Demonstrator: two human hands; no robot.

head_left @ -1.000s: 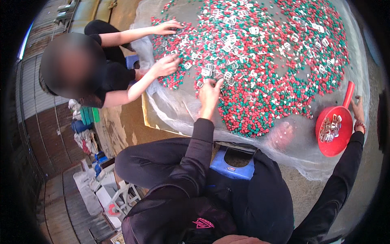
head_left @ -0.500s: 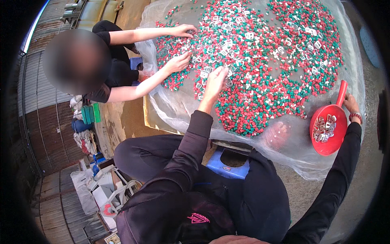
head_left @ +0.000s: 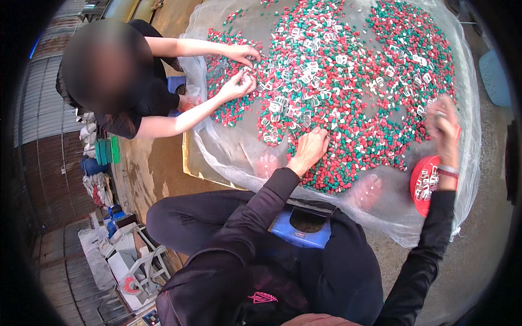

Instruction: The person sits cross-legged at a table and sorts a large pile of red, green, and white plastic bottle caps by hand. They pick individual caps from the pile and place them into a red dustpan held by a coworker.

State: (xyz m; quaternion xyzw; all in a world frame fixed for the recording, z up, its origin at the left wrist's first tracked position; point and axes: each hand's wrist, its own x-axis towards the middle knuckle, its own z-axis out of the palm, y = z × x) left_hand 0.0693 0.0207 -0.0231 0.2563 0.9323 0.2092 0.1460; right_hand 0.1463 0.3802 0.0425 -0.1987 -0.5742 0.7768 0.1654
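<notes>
My left hand [head_left: 311, 149] rests on the near part of a wide spread of small red, green and white pieces [head_left: 348, 130]. Its fingers are curled together; whatever lies under the tips is hidden. Over the right side of the spread, my right hand [head_left: 443, 122] is smeared by motion, so its grip cannot be made out. Below that wrist sits a red pan [head_left: 417, 193] holding several pale, slotted buckle-like pieces [head_left: 427, 183]; my forearm covers part of it. More such clear buckles [head_left: 280, 104] lie scattered among the coloured pieces.
Sheer white netting [head_left: 239, 160] lies under the pieces and hangs over the table edge. Across the left corner, a co-worker's two hands [head_left: 237, 87] touch the pieces. A blue stool [head_left: 300, 231] stands between my legs. A light-blue basket [head_left: 493, 79] is at the far right.
My left hand has come down and nearer, onto the pieces. My right hand has left the pan's handle and moved up and left over the spread. The co-worker's hands have drawn closer together.
</notes>
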